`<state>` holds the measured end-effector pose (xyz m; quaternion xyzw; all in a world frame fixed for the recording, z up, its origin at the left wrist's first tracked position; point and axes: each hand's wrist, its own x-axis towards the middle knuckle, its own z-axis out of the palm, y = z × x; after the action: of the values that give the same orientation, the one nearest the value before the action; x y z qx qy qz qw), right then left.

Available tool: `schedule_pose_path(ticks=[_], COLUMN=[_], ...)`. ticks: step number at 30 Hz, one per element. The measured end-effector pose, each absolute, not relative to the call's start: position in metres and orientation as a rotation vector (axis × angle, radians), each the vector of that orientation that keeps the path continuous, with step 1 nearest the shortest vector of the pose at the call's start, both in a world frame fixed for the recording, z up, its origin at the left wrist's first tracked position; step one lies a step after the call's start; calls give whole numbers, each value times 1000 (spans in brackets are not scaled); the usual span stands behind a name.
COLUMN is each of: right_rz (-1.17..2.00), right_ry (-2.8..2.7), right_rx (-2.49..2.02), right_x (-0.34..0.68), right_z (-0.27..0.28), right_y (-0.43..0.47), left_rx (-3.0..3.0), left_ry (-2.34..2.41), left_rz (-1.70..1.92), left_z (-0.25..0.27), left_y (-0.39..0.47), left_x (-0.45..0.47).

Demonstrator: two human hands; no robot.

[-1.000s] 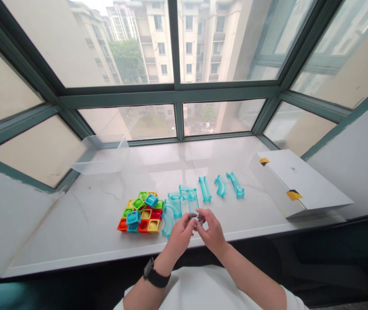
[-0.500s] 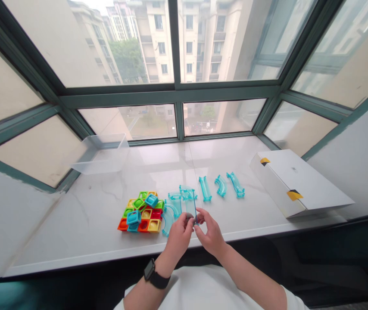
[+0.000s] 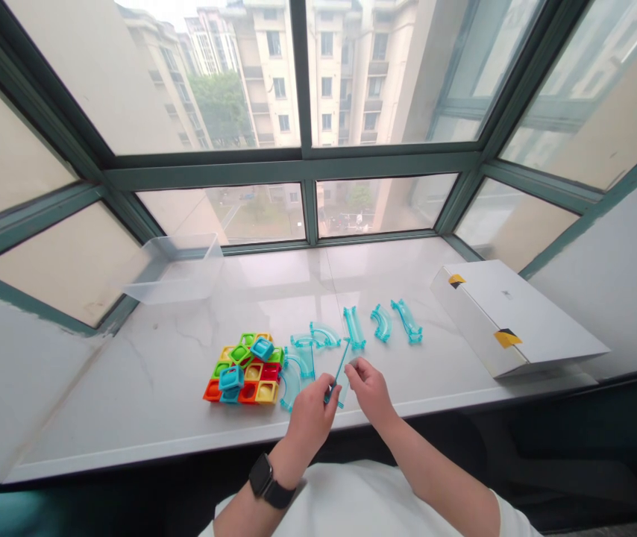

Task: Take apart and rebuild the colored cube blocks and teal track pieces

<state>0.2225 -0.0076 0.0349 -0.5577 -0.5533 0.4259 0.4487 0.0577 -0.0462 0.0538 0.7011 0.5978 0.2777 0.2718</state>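
My left hand (image 3: pixel 312 409), with a black watch on its wrist, is closed on the lower end of a clear blue plastic piece (image 3: pixel 342 359). That piece shows nearly edge-on as a thin line leaning up to the right. Just right of it, my right hand (image 3: pixel 371 389) has thumb and forefinger pinched together; anything between them is too small to make out. Close to my left hand lie clear blue curved track pieces (image 3: pixel 297 363). Farther left is a cluster of red, yellow, green and blue blocks (image 3: pixel 251 371) with round hollows, some stacked on top.
A straight blue track (image 3: pixel 355 328), a short curved track (image 3: pixel 382 323) and another straight track (image 3: pixel 407 321) lie in a row beyond my right hand. A clear plastic bin (image 3: pixel 178 272) stands back left. At right sits a white box (image 3: pixel 525 313) with yellow-black tabs.
The held blue piece has gone from upright to leaning right. My right hand has come away from its lower end and shifted slightly right, while the left keeps hold.
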Motion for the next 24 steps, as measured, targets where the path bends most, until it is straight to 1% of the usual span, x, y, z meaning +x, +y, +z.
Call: schedule_pose_path(ticks=[5, 12, 19, 24], right_rz=[1068, 1135, 1043, 988], right_ry=[-1310, -1283, -1337, -1393], right_rx=[-1480, -1458, -1571, -1571], right_x=[228, 231, 239, 246], right_z=[42, 51, 43, 39], right_y=[3, 13, 20, 25], left_rx=[2007, 1994, 1905, 1802], left_ry=[1623, 1601, 1510, 1369], left_rz=[697, 682, 590, 538], left_z=[54, 57, 65, 61], left_y=[-48, -46, -44, -42], left_x=[58, 59, 59, 57])
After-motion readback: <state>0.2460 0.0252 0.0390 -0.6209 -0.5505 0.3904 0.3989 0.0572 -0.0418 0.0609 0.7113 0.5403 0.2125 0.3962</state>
